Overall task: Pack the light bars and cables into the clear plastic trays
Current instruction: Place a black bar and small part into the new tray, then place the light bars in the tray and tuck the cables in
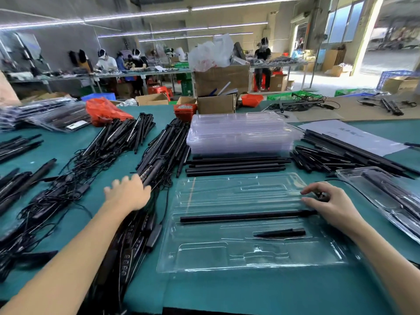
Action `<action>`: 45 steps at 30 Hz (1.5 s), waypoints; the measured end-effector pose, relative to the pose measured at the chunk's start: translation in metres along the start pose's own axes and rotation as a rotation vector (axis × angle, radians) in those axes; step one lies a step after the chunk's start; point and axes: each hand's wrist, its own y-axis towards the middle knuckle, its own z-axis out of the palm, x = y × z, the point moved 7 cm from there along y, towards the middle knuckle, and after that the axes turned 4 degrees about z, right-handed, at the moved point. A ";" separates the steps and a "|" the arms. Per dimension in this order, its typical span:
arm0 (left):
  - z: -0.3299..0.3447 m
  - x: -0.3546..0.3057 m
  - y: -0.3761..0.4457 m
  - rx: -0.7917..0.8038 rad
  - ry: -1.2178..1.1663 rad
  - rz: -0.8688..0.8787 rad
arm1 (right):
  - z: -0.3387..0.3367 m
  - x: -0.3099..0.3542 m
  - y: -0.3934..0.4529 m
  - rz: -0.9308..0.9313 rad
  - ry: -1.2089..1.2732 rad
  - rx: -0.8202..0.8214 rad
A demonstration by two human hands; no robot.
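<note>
An open clear plastic tray lies on the green table in front of me. In it sit a long black light bar and a short black pointed piece. My right hand rests at the tray's right end, fingers pinching a small black part at the end of a thin cable. My left hand reaches left of the tray, blurred, its fingers curled round the end of a black light bar in the cabled heap.
A stack of empty clear trays stands behind the open one, with loose black bars before it. Heaps of bars with cables cover the left. A filled tray lies at right. Cardboard boxes and other workers sit beyond.
</note>
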 end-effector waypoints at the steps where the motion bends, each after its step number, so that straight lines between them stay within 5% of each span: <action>1: 0.013 0.006 -0.001 0.059 -0.049 -0.018 | 0.000 0.000 -0.001 -0.001 -0.002 -0.004; 8: 0.016 0.009 -0.007 -0.097 -0.176 0.007 | -0.002 -0.001 -0.003 0.030 0.043 -0.020; 17: -0.066 0.009 -0.016 -0.393 -0.410 0.006 | -0.006 -0.006 -0.002 0.065 0.116 -0.048; 26: -0.131 -0.041 -0.042 -0.526 -0.228 0.278 | -0.008 -0.015 0.001 0.084 0.133 -0.083; 31: -0.105 -0.032 -0.008 -0.213 -0.806 0.207 | -0.008 -0.016 0.001 0.087 0.146 -0.082; 37: -0.057 -0.023 0.005 0.150 -1.088 0.148 | -0.008 -0.018 0.002 0.095 0.143 -0.079; 41: -0.048 -0.019 0.011 0.162 -1.160 0.140 | -0.008 -0.019 0.002 0.091 0.142 -0.080; 45: -0.056 -0.029 0.009 0.168 -1.483 0.236 | -0.007 -0.020 0.004 0.099 0.142 -0.077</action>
